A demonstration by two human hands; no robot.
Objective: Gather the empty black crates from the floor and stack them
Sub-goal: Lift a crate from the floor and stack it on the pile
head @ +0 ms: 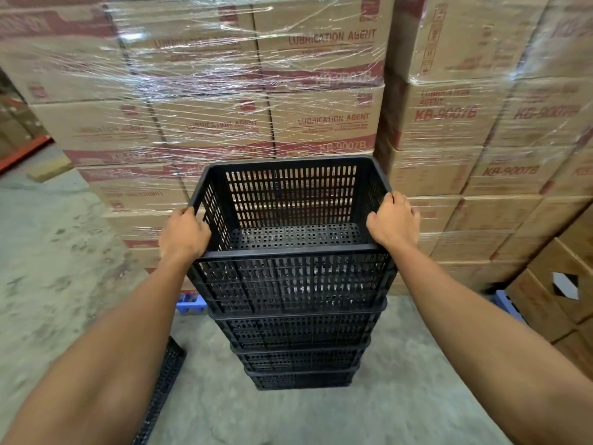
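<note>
A stack of several empty black slotted crates (298, 342) stands on the concrete floor in front of me. The top crate (290, 281) sits nested on the stack, its inside bare. My left hand (184, 234) grips its left rim near the front corner. My right hand (393, 221) grips the right rim opposite. Both arms reach forward from the bottom corners. Part of another black crate (160, 390) shows on the floor at lower left, partly hidden by my left forearm.
Shrink-wrapped pallets of cardboard boxes (256, 107) rise right behind the stack and along the right side (500, 149). A blue pallet edge (191, 305) shows under them. Open cardboard boxes (558, 290) sit at right. Bare concrete floor (48, 252) stretches to the left.
</note>
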